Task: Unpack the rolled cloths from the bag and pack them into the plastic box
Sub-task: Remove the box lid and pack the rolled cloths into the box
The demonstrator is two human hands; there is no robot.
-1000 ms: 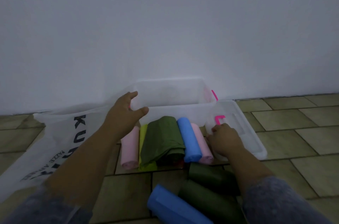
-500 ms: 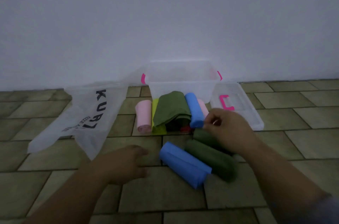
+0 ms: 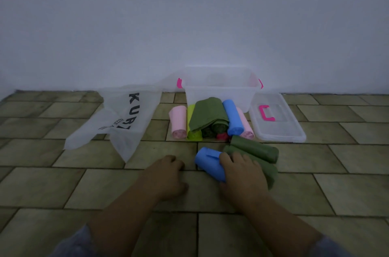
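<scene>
My left hand [image 3: 166, 176] and right hand [image 3: 242, 174] are bare, as are both my forearms, and I wear a soft greyish-blue top whose left sleeve [image 3: 71, 244] and right sleeve [image 3: 332, 246] end near my elbows.

You have the clear box [image 3: 221, 93] upright by the wall, coloured rolled cloths [image 3: 208, 118] lying before it, and the white bag [image 3: 126, 122] flat to its left.
</scene>
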